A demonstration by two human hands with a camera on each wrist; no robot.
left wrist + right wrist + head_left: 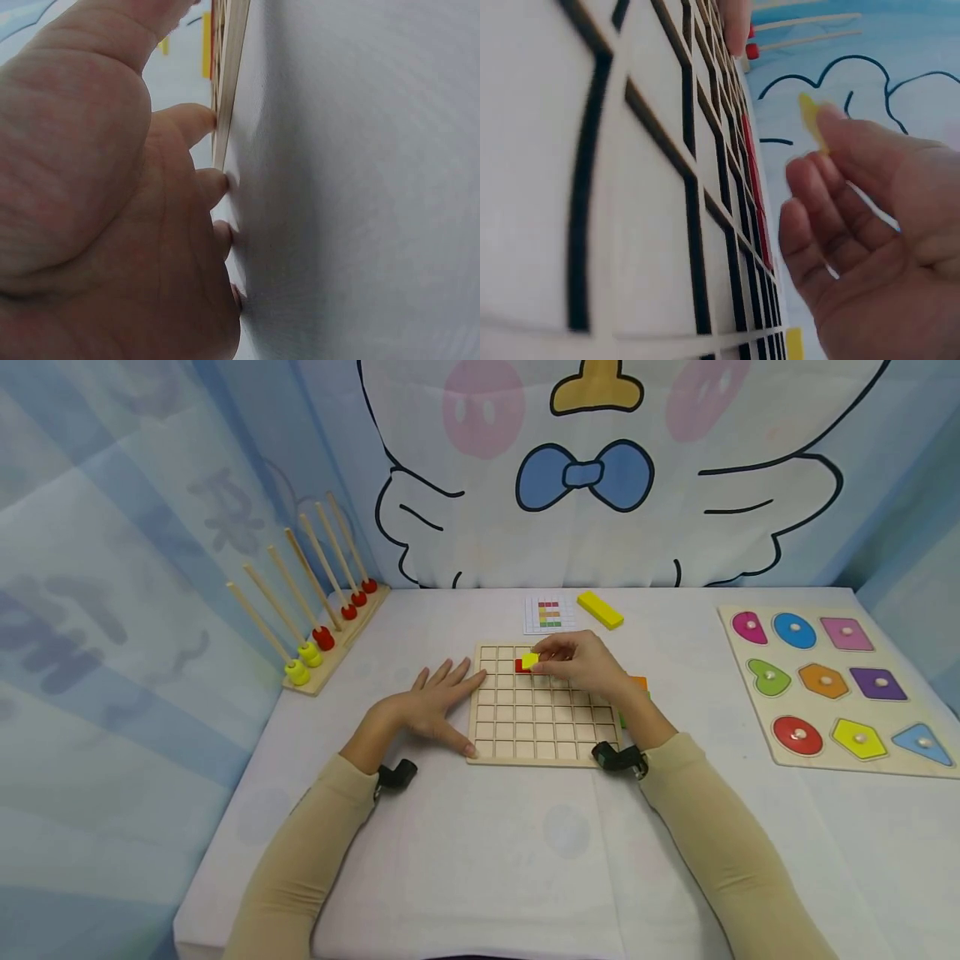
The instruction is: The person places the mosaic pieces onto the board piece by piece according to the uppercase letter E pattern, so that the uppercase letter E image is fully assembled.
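Observation:
A wooden grid board [517,749] lies flat on the white table. My left hand [437,704] is spread along its left edge, thumb near the front corner; in the left wrist view, fingertips [201,120] touch the board's side. Over the board's far part, my right hand [581,662] pinches a small yellow tile [530,660] between thumb and fingers. The right wrist view shows this yellow tile [810,118] held off the grid. Red tiles [756,187] sit in a row on the board, mostly hidden by my right hand in the head view.
Behind the board lie a pattern card [550,614] and a yellow bar [600,610]. An orange piece [639,682] and a green piece [623,721] show partly beside my right forearm. A bead rack [337,647] stands left; a shape puzzle board [810,687] lies right.

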